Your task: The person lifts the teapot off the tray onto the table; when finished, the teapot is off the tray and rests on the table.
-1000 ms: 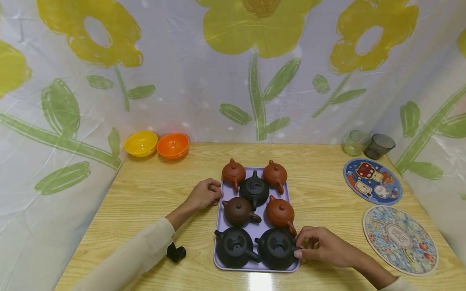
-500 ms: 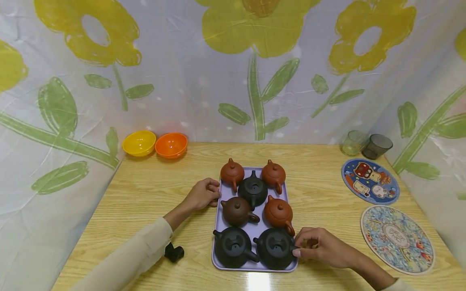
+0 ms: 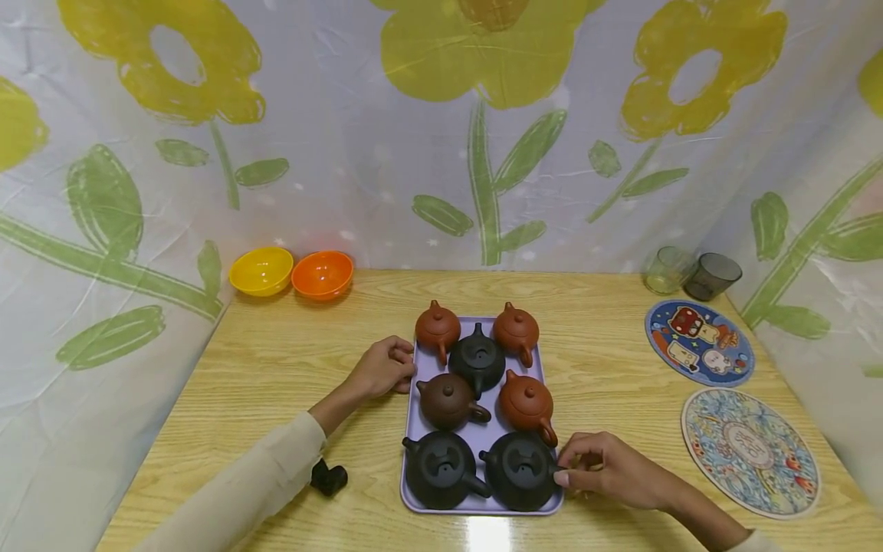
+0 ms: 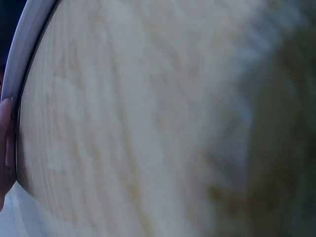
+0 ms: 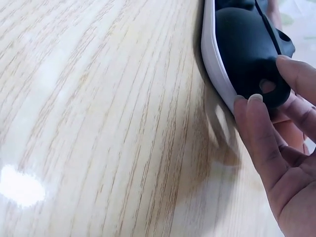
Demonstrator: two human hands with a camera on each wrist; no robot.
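A lavender tray (image 3: 483, 512) on the table carries several teapots. My right hand (image 3: 610, 471) pinches the handle of the front right black teapot (image 3: 520, 475); in the right wrist view the thumb (image 5: 296, 76) lies on that handle, with fingertips by the tray rim. At the tray's left side my left hand (image 3: 382, 368) grips the rim with bent fingers. Another black teapot (image 3: 441, 471) stands front left, a dark brown teapot (image 3: 444, 402) and a reddish-brown teapot (image 3: 524, 402) behind. Farther back are a black teapot (image 3: 476, 360) and two reddish-brown teapots (image 3: 436, 328).
Yellow (image 3: 262, 272) and orange bowls (image 3: 323, 276) stand at the back left. Two glasses (image 3: 713, 277) are back right, with a blue round mat (image 3: 700, 343) and a patterned round mat (image 3: 752, 452) nearer. A small black object (image 3: 329, 478) lies beside the left sleeve.
The whole head view has shifted slightly to the left in frame. Both hands, the tray and the teapots keep the same places relative to each other.
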